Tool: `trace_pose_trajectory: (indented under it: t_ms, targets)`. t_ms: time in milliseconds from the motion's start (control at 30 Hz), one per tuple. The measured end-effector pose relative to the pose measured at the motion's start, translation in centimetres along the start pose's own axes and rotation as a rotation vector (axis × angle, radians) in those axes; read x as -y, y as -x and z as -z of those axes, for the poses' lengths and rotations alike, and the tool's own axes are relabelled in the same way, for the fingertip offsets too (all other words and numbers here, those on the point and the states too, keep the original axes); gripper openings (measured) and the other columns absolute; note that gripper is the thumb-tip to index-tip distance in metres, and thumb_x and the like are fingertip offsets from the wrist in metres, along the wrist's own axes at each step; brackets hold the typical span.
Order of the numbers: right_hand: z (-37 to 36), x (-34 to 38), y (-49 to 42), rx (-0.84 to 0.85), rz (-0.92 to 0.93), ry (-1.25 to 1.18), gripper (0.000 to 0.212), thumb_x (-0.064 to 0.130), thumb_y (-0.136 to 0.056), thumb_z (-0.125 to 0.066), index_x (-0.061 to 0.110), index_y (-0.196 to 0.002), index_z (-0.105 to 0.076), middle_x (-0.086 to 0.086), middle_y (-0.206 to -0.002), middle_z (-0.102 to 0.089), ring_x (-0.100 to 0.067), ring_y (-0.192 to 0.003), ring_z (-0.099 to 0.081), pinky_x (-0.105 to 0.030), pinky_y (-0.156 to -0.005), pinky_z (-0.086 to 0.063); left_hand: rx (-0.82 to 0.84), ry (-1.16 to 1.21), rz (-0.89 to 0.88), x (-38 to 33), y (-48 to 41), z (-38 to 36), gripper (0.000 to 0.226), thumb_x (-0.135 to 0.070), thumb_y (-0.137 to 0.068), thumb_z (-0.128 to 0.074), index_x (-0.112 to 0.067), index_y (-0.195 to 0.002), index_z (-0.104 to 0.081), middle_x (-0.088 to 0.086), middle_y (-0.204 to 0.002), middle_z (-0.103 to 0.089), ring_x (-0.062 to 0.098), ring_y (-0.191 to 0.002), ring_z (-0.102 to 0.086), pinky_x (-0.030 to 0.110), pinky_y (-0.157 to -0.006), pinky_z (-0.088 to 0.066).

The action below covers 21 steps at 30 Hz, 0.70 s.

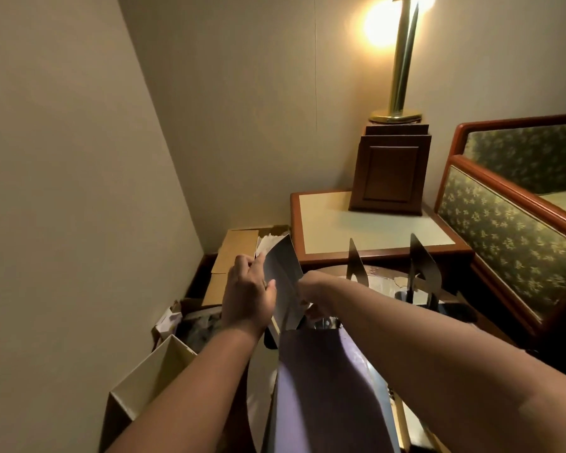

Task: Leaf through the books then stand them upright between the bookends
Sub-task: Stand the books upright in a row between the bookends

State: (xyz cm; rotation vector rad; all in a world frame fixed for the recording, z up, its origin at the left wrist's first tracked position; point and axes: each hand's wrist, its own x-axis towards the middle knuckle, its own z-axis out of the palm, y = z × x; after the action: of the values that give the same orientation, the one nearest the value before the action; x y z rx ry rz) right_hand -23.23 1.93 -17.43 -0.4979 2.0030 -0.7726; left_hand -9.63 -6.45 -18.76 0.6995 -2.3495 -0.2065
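Observation:
A thin book with a grey cover (280, 268) is held up, tilted, above the round table (383, 282). My left hand (247, 297) grips its left edge with the fingers behind the pages and the thumb on the cover. My right hand (307, 297) reaches under the book's lower right edge; its fingers are mostly hidden behind the cover. A purple book (321, 384) lies below my arms. Two dark metal bookends (356, 264) (420, 269) stand upright on the table, to the right of the held book, with a gap between them.
A side table (324, 237) with a wooden lamp base (389, 173) and a lit brass lamp (399, 60) stands behind. Cardboard boxes (236, 256) and an open box (151, 374) fill the left corner. A patterned headboard (510, 237) is at the right.

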Motion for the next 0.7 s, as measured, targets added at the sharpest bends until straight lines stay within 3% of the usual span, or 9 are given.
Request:
trace_pose_trajectory:
  t_ms: [167,300,400,500,700]
  targets:
    - [-1.2,0.6,-1.6,0.252,-0.154,-0.325,0.057,0.055,-0.096,-0.047,0.005,-0.124,-0.052,-0.023,-0.116,-0.061,-0.037,-0.102,-0.065,-0.046,-0.092,-0.054,0.018,0.107,-0.131,1.0,-0.8,0.5,0.051,-0.024,-0.077,-0.075,-0.011,-0.123,-0.057,0.008,-0.113,-0.051,0.021,-0.102,-0.052,0.034,-0.086,-0.054]
    - [-1.5,1.6,-2.3,0.353,-0.093,-0.380,0.088,0.082,-0.082,-0.037,0.023,-0.148,-0.032,-0.024,-0.146,-0.039,-0.051,-0.118,-0.052,-0.056,-0.081,-0.054,0.163,0.137,-0.086,2.7,-1.6,1.0,0.059,-0.035,-0.076,-0.072,-0.015,-0.126,-0.046,0.012,-0.143,-0.035,0.028,-0.131,-0.036,0.041,-0.104,-0.043]
    - [-2.0,2.3,-2.6,0.349,-0.070,-0.353,0.101,0.087,-0.078,-0.035,0.025,-0.156,-0.017,-0.018,-0.160,-0.020,-0.055,-0.136,-0.030,-0.068,-0.095,-0.043,0.305,0.140,-0.109,3.1,-2.2,1.3,0.081,-0.040,-0.081,-0.070,-0.017,-0.146,-0.030,0.005,-0.162,-0.011,0.023,-0.149,-0.010,0.038,-0.118,-0.022]
    - [-2.3,2.5,-2.8,0.336,-0.038,-0.359,0.102,0.087,-0.078,-0.036,0.028,-0.157,-0.010,-0.020,-0.161,-0.014,-0.056,-0.140,-0.022,-0.073,-0.098,-0.037,0.412,0.045,-0.178,3.0,-3.0,1.7,0.099,-0.047,-0.081,-0.068,-0.022,-0.155,-0.008,-0.003,-0.163,0.004,0.016,-0.149,0.008,0.043,-0.122,-0.011]
    - [-2.5,1.9,-3.1,0.342,-0.018,-0.355,0.108,0.089,-0.071,-0.044,0.031,-0.157,-0.012,-0.015,-0.163,-0.008,-0.056,-0.139,-0.024,-0.071,-0.096,-0.041,0.560,-0.023,-0.215,3.1,-4.2,2.1,0.119,-0.048,-0.074,-0.074,-0.015,-0.155,0.007,0.000,-0.162,0.014,0.014,-0.148,0.016,0.040,-0.122,-0.008]
